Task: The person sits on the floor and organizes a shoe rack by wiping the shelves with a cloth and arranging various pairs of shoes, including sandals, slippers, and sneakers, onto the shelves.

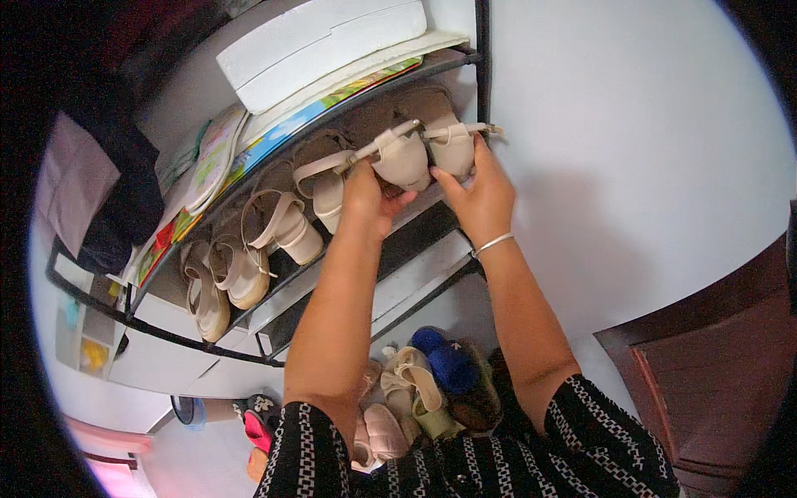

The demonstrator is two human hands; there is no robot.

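My left hand is closed around the heel end of a beige strappy sandal at the right end of a rack shelf. Its mate, a second beige sandal, is gripped at the heel by my right hand, thumb on the near side. The two stand side by side with heels toward me and ankle straps sticking out; their toes are hard to make out in the dark shelf. Left of them on the same shelf are a block-heeled sandal and a flatter beige sandal.
The black metal shoe rack carries a white foam box and colourful printed sheets on top. Below, several shoes lie on the floor, among them a blue fluffy slipper and pink shoes. A white wall borders the right, with a dark wooden door.
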